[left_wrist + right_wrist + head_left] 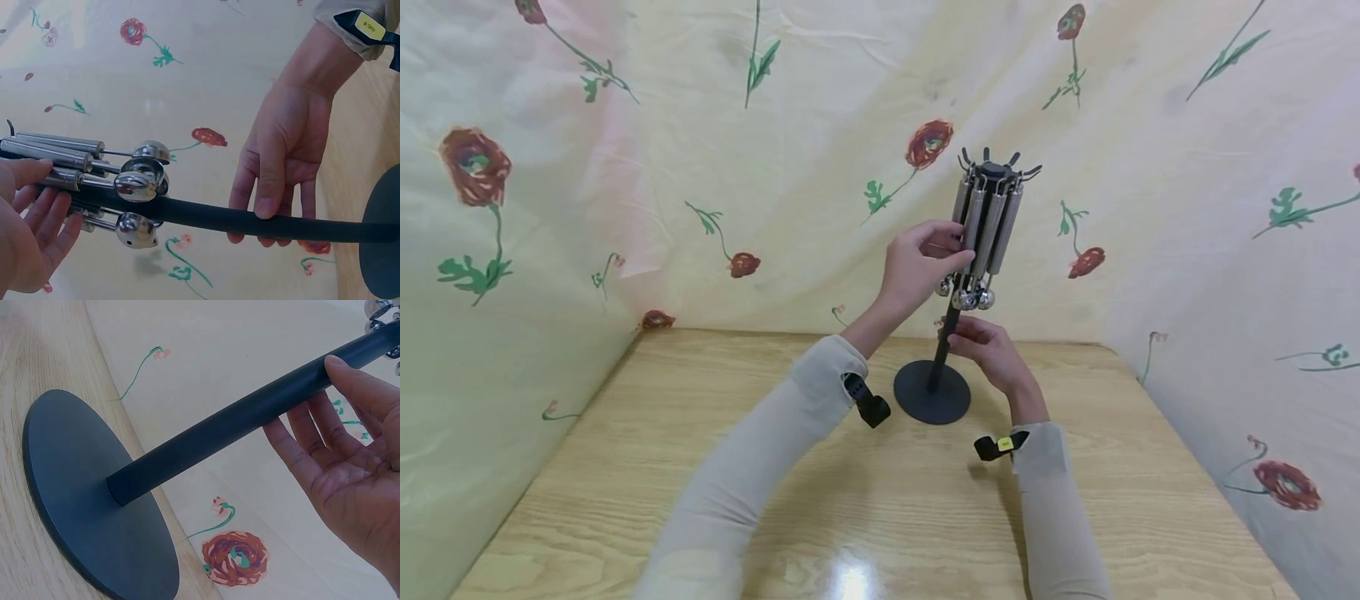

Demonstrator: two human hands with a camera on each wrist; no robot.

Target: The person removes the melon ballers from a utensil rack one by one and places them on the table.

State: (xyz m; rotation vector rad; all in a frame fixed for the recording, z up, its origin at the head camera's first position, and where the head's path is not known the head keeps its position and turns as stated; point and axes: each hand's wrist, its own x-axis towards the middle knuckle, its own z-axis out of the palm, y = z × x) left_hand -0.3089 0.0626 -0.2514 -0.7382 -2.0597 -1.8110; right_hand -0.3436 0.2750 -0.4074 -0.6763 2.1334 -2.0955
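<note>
Grips, right of centre, steel-handled utensil (64,179) in left hand (927,265), stand pole (219,432) in right hand (997,357); seemingly adjusting, needing steadiness next.

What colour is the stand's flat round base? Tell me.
The flat round base is blackish grey, clearest in the right wrist view.

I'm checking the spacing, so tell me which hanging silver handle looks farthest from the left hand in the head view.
The rightmost silver handle; the other visible handles all hang left of it, nearer the left hand.
</note>
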